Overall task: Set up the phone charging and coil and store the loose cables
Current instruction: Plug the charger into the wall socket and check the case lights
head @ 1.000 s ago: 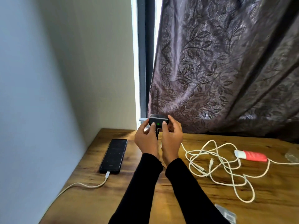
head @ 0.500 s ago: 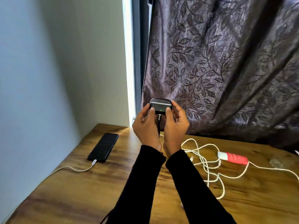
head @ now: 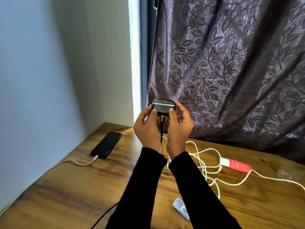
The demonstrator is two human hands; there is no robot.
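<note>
Both hands, left hand (head: 147, 129) and right hand (head: 177, 128), hold the small dark charging case (head: 163, 107) between thumbs and fingertips above the table (head: 79, 187), its black cable (head: 161, 128) plugged in below. The phone (head: 107, 144) lies plugged in at left. White loose cables (head: 206, 164) lie tangled at right; these look light and limp, best gathered near a connector end.

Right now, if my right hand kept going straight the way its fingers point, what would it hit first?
Probably the curtain. The right hand points up and away while gripping the small black case, and the patterned fabric hangs just behind it. How far behind is hard to judge from this one view.
</note>
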